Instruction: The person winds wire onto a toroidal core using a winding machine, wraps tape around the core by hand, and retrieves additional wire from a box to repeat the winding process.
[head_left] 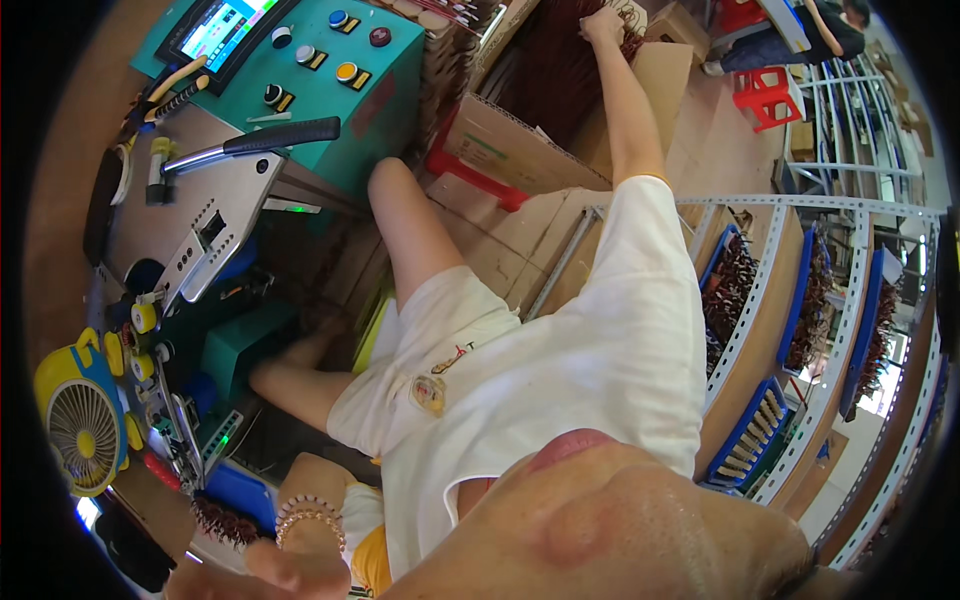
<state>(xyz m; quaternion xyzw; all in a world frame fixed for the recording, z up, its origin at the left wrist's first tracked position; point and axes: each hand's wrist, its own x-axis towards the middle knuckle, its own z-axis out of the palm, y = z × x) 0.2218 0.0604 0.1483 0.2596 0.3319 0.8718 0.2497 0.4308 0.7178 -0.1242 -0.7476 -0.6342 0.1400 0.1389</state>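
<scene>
My right arm stretches to the top of the view, where my right hand [603, 27] is at an open cardboard box [520, 140]. Its fingers are curled at a bundle of thin dark red wires [632, 38] with pale ends. More long dark red wires [535, 60] fill the box. At the lower left, close to the camera, is my left hand [265, 572], with a beaded bracelet [310, 512] around the wrist. The lower edge cuts off its fingers. Next to it, more dark red wires [222, 522] lie on a blue tray [245, 492].
On the left stand a green machine [375, 105] with a screen and knobs, a black-handled lever [280, 137] and a yellow-and-blue fan [85, 425]. Metal-framed shelves [770, 290] on the right hold blue trays of wires. A red stool [768, 98] and another person [840, 35] are at the back right.
</scene>
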